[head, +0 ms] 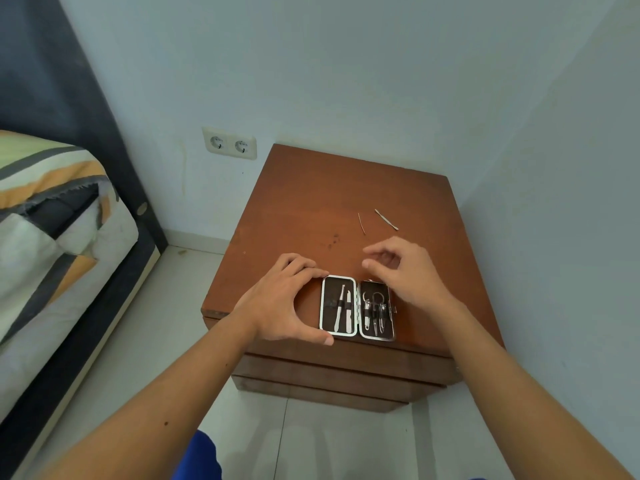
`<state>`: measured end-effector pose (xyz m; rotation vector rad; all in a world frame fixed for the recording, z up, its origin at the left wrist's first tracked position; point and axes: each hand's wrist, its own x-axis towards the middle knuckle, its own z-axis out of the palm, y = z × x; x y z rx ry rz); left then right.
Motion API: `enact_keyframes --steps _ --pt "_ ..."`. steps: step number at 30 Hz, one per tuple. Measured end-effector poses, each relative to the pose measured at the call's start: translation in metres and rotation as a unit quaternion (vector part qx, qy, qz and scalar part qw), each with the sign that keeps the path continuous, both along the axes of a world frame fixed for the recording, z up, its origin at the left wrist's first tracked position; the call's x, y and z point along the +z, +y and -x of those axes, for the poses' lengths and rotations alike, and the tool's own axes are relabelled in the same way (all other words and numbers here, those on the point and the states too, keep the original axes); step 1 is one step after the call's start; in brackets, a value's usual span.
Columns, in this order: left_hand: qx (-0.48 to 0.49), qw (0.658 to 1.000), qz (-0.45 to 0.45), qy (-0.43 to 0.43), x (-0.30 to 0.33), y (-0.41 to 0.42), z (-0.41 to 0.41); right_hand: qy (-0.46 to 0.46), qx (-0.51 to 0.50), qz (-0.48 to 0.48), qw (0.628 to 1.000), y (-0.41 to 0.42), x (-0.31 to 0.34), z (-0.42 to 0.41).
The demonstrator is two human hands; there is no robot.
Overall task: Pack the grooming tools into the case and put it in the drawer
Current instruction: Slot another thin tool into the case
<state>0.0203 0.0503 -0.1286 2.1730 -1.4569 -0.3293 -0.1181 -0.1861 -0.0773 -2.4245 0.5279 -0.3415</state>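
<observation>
The packing step is in hand. The case (357, 308) lies open at the near edge of the nightstand (311, 202), with several tools already in both halves. The left hand (284, 303) braces its left side, thumb and fingers spread. The right hand (405, 268) hovers over the right half, loosely curled and empty. Two thin tools, a metal pick (386, 219) and a needle-like tool (361, 223), lie farther back; I think the next move is a fine pinch on one.

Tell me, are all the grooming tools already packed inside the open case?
No, two thin metal tools lie loose on the wooden nightstand, apart from the open case.
</observation>
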Motion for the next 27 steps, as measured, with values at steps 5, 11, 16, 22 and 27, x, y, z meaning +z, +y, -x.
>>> enact_keyframes --steps 5,11,16,22,27 --pt "-0.002 1.000 -0.002 0.006 -0.001 0.001 -0.001 -0.017 -0.094 0.008 0.995 -0.037 0.005 -0.041" --pt "0.000 1.000 -0.002 0.004 0.000 0.000 0.000 0.066 -0.149 0.000 0.987 -0.049 -0.001 -0.080" --pt "-0.001 1.000 0.001 -0.005 0.001 0.000 0.000 0.077 -0.182 -0.011 0.980 -0.043 -0.013 -0.091" --pt "-0.002 1.000 0.001 -0.006 0.000 0.000 0.000 0.090 -0.180 0.008 0.980 -0.032 -0.016 -0.092" --pt "0.000 1.000 -0.002 -0.010 0.002 0.001 0.001 0.080 -0.129 -0.002 0.988 -0.031 -0.016 -0.083"
